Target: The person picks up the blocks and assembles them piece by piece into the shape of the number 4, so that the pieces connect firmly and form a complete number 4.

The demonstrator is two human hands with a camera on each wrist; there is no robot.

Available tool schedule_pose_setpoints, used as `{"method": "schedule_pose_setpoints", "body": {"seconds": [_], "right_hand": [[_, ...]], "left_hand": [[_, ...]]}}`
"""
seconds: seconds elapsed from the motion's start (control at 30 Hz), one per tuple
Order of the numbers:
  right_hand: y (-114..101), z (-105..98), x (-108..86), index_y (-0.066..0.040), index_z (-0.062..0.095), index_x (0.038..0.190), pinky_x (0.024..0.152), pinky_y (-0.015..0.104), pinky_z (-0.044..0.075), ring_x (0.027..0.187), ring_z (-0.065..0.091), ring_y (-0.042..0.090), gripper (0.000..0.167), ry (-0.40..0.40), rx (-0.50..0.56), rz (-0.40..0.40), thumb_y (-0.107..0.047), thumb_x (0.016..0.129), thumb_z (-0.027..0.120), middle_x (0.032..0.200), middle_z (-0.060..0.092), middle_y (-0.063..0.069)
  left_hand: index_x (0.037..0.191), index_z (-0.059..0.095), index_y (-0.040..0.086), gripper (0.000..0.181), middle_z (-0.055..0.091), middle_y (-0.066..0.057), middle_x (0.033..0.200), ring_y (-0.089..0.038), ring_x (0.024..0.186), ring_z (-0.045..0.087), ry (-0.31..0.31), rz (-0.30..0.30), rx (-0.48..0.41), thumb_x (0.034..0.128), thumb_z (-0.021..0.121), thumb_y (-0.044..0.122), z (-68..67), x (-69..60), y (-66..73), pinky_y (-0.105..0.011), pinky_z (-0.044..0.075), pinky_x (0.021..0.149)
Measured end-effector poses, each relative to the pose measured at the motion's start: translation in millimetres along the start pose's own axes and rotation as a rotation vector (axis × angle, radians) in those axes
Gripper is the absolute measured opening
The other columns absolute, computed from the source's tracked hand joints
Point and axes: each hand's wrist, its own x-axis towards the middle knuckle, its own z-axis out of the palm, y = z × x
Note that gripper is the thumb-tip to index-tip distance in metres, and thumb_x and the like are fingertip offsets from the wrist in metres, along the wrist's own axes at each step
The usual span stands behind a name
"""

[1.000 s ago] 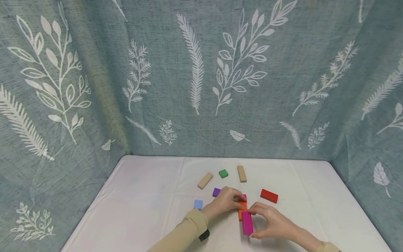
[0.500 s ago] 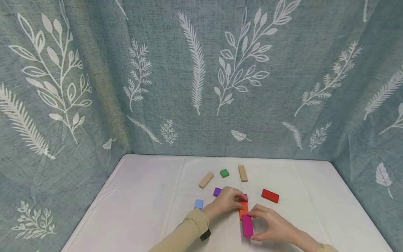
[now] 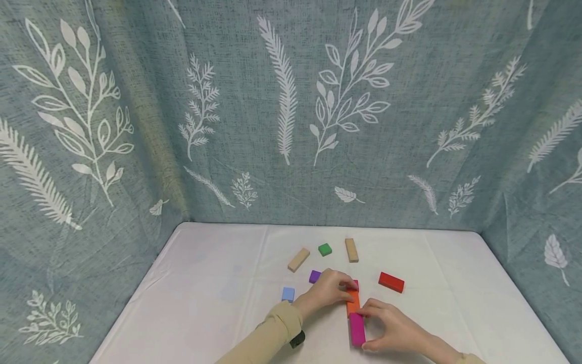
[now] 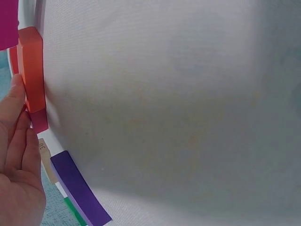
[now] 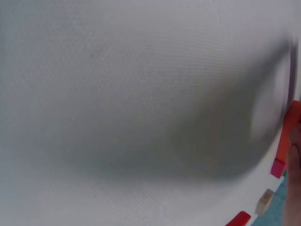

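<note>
My right hand [image 3: 397,328] pinches a magenta block [image 3: 357,330] by its two ends, between thumb and fingers. It lies at the near end of an orange block [image 3: 353,304]; whether it touches the table cannot be seen. My left hand [image 3: 326,289] holds the orange block with thumb and fingers, beside a smaller pink block [image 3: 356,285] at its far end. In the left wrist view the thumb rests at the edge of the orange block [image 4: 32,70], with the fingers by the pink block [image 4: 39,121]. The left hand partly hides both blocks.
On the white table [image 3: 209,283] lie a red block [image 3: 391,282], a purple block [image 3: 314,276], a light blue block [image 3: 288,294], a green block [image 3: 325,249] and two plain wooden blocks, one left [image 3: 298,259] and one right [image 3: 351,250]. A patterned curtain [image 3: 300,192] stands behind.
My right hand and the magenta block have shifted slightly toward me, away from the orange block's top. The left hand stays in place on its blocks.
</note>
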Motion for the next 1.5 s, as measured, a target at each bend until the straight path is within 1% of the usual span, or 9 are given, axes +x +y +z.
{"method": "schedule_pose_setpoints", "body": {"seconds": [0.23, 0.43, 0.53, 0.77, 0.97, 1.13, 1.23, 1.5], "right_hand": [[-1, 2, -1.3, -0.017, 0.066, 0.116, 0.080, 0.021, 0.052, 0.089, 0.052, -0.001, 0.055, 0.002, -0.017, 0.026, -0.051, 0.073, 0.076, 0.101, 0.057, -0.019], [0, 4, -1.5, -0.015, 0.065, 0.117, 0.075, 0.019, 0.050, 0.087, 0.049, -0.001, 0.059, -0.007, -0.008, 0.021, -0.053, 0.073, 0.075, 0.099, 0.056, -0.018], [0, 6, -1.8, -0.015, 0.065, 0.118, 0.075, 0.018, 0.050, 0.087, 0.049, -0.002, 0.060, -0.013, -0.011, 0.032, -0.054, 0.073, 0.075, 0.100, 0.056, -0.018], [0, 11, -1.5, -0.017, 0.065, 0.116, 0.079, 0.020, 0.052, 0.089, 0.049, -0.002, 0.059, -0.018, -0.040, 0.062, -0.056, 0.072, 0.074, 0.103, 0.056, -0.018], [0, 13, -2.4, -0.016, 0.064, 0.118, 0.085, 0.025, 0.053, 0.092, 0.051, -0.001, 0.061, -0.012, -0.056, 0.063, -0.055, 0.072, 0.075, 0.106, 0.058, -0.016], [-1, 14, -3.2, -0.015, 0.064, 0.118, 0.086, 0.028, 0.054, 0.094, 0.053, 0.001, 0.063, 0.008, -0.082, 0.050, -0.058, 0.073, 0.073, 0.107, 0.060, -0.015], [-2, 14, -3.3, -0.014, 0.063, 0.119, 0.086, 0.029, 0.054, 0.094, 0.053, 0.002, 0.064, 0.012, -0.079, 0.052, -0.058, 0.073, 0.072, 0.108, 0.060, -0.014], [-3, 13, -4.7, -0.014, 0.062, 0.121, 0.087, 0.030, 0.054, 0.096, 0.054, 0.003, 0.065, 0.013, -0.076, 0.063, -0.057, 0.073, 0.073, 0.110, 0.060, -0.013]], "left_hand": [[0.096, 0.075, 0.011, 0.020, 0.074, 0.005, 0.093, -0.003, 0.094, 0.065, 0.002, 0.012, 0.018, 0.0761, 0.078, 0.012, 0.2, 0.0, -0.5, -0.013, 0.049, 0.084], [0.097, 0.075, 0.011, 0.021, 0.074, 0.004, 0.094, -0.003, 0.093, 0.065, 0.003, 0.010, 0.025, 0.0764, 0.078, 0.013, -0.3, -1.5, 0.4, -0.012, 0.049, 0.083], [0.097, 0.075, 0.011, 0.020, 0.074, 0.004, 0.094, -0.003, 0.094, 0.065, 0.002, 0.007, 0.027, 0.0765, 0.078, 0.013, 0.3, -1.8, 0.2, -0.013, 0.049, 0.083], [0.097, 0.075, 0.011, 0.020, 0.074, 0.004, 0.094, -0.003, 0.094, 0.065, 0.003, 0.004, 0.023, 0.0766, 0.078, 0.014, 0.6, -2.6, -0.2, -0.013, 0.049, 0.084], [0.097, 0.075, 0.011, 0.021, 0.074, 0.004, 0.094, -0.003, 0.095, 0.065, 0.001, 0.007, 0.011, 0.0766, 0.078, 0.013, 1.0, -2.5, -0.5, -0.013, 0.049, 0.084], [0.097, 0.075, 0.012, 0.021, 0.074, 0.005, 0.094, -0.003, 0.095, 0.065, 0.001, 0.017, 0.019, 0.0764, 0.078, 0.014, 2.1, -1.3, -1.4, -0.013, 0.049, 0.084], [0.097, 0.075, 0.012, 0.021, 0.074, 0.005, 0.094, -0.003, 0.095, 0.065, 0.000, 0.016, 0.023, 0.0762, 0.078, 0.014, 2.4, -1.0, -1.7, -0.013, 0.049, 0.085], [0.097, 0.075, 0.012, 0.021, 0.074, 0.006, 0.095, -0.003, 0.096, 0.065, -0.008, -0.002, 0.022, 0.0764, 0.078, 0.014, 1.7, -1.4, 0.1, -0.014, 0.049, 0.086]]}}
